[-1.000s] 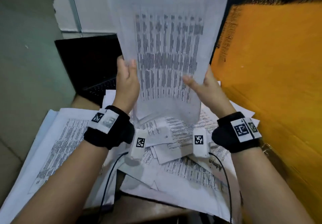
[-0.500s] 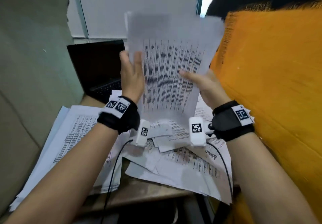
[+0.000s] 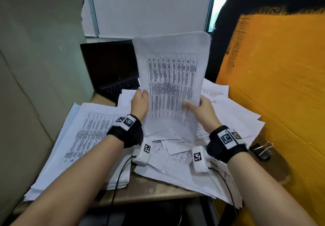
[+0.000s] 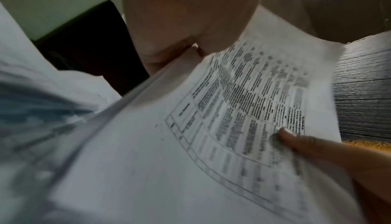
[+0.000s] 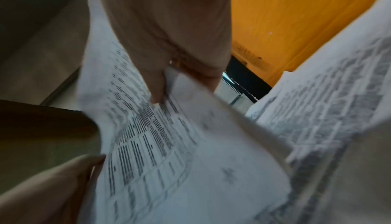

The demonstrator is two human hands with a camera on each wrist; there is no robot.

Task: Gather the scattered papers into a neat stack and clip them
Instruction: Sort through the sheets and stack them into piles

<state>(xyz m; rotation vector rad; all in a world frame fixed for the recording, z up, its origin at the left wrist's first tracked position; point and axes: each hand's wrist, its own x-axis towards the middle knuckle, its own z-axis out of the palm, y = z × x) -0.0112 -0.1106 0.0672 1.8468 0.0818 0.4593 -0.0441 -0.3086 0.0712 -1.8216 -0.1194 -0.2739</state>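
I hold a sheaf of printed papers [image 3: 173, 78] upright over the table. My left hand [image 3: 140, 102] grips its left edge and my right hand [image 3: 198, 108] pinches its right edge, thumb on the printed face. In the left wrist view the sheaf [image 4: 190, 152] fills the frame below my left hand [image 4: 186, 18]. In the right wrist view my right hand [image 5: 162, 43] pinches the sheaf [image 5: 169, 144]. Loose scattered papers [image 3: 177, 153] lie under the sheaf. A thick paper pile [image 3: 88, 134] lies at the left. Black binder clips [image 3: 262, 149] sit at the table's right edge.
An open black laptop [image 3: 109, 67] stands at the back left of the wooden table [image 3: 149, 189]. An orange cardboard panel [image 3: 274, 85] walls the right side, and a pale wall closes the left. Cables run from both wrist cameras over the front edge.
Both hands have brought the sheaf down and away from my head towards the table; its bottom edge now sits close to the scattered sheets. The grip on both edges is unchanged.
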